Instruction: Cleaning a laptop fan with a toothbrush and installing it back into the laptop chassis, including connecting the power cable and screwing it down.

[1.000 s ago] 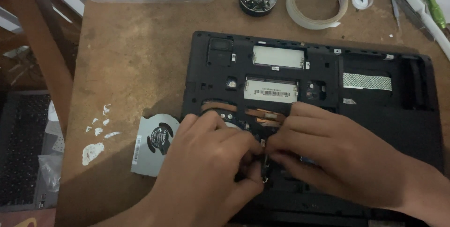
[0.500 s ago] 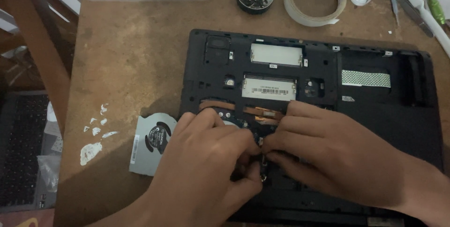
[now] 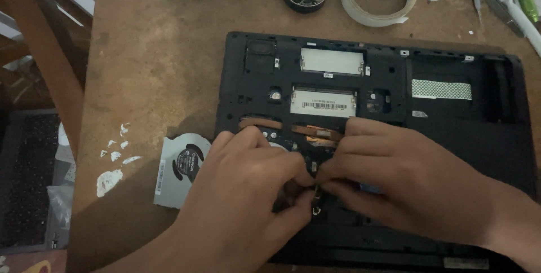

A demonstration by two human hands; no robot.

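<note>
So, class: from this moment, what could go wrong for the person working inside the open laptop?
1. Both hands, left hand and right hand, pinch a small part that may slip into the laptop.
2. The fan overhangs the laptop edge beside the left wrist; a nudge could shift it.
3. Fingers hide the work, so a copper pipe might get bent.

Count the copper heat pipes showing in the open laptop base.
2. One copper pipe lies just above the left hand; the other lies beside the right hand. More may be hidden under both.
</note>
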